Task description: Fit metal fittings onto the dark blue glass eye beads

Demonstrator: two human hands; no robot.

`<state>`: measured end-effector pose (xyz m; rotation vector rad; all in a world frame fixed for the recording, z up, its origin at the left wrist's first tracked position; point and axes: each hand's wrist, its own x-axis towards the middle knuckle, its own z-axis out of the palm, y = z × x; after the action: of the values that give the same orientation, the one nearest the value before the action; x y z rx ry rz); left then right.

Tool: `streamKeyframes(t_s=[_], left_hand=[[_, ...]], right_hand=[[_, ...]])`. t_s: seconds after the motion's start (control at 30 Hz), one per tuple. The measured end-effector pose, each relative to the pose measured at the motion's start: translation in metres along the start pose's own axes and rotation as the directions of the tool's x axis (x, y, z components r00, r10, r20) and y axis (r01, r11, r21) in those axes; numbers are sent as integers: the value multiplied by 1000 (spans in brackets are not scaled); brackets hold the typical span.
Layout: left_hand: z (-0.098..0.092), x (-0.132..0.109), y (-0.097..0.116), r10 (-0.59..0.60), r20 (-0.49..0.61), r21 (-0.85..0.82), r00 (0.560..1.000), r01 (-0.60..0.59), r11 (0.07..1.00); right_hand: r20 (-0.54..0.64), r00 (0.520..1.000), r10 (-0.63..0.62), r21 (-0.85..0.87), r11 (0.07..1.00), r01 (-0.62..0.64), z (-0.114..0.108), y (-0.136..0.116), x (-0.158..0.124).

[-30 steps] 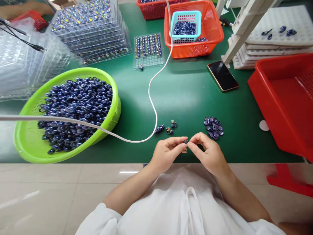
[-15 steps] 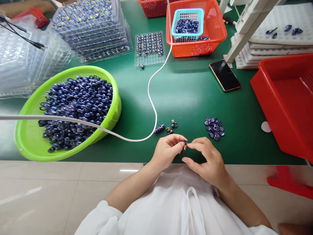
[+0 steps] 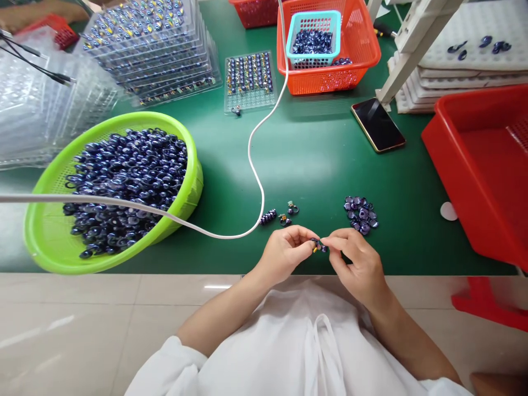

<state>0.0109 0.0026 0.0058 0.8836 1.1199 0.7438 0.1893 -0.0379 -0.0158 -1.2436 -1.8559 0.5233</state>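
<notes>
My left hand pinches a small glossy dark-blue ear-clip earbud piece with a yellow part on it, just above the table's front edge. From the other side, my right hand has its thumb and fingertips closed together at the same piece; the fingers hide part of it. Beyond my left hand lie two similar earbud pieces with small parts sticking out, beside a short row of dark beads or caps. A loose pile of dark shiny covers rests beyond my right hand.
A green basket full of dark pieces stands left, crossed by a white cable. Behind are stacked clear trays, one part-filled tray and an orange basket. A phone and a red bin are right.
Both hands' fingertips and the earbud piece have shifted slightly right, and the piece has turned. My right thumb has drawn in towards its index finger.
</notes>
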Motion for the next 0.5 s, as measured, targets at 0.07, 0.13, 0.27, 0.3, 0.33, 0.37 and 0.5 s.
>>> streamKeyframes(t_s=[0.07,0.13,0.27,0.3,0.33,0.37,0.5], left_hand=[[1,1,1,-18,30,8,999,17,1000],[2,1,3,-31,33,9,999,31,999],[2,2,6,-84,56,5,995,84,996],[2,3,6,-94,58,5,994,94,996],[2,3,6,-99,57,5,993,99,995],[2,3,5,-99,55,6,994,99,995],[2,3,0,-89,46,31,995,88,996]], right_hand=[[27,997,-69,-46,996,70,-4,2,-1],[62,989,-137,-70,987,142,-7,3,-1],[91,971,-222,-148,961,234,-9,2,2],[93,971,-222,-163,958,235,-9,2,2],[97,972,-213,-172,958,227,-8,1,3],[99,975,-200,-179,960,215,-7,0,3],[87,983,-160,-218,960,175,-4,-6,2]])
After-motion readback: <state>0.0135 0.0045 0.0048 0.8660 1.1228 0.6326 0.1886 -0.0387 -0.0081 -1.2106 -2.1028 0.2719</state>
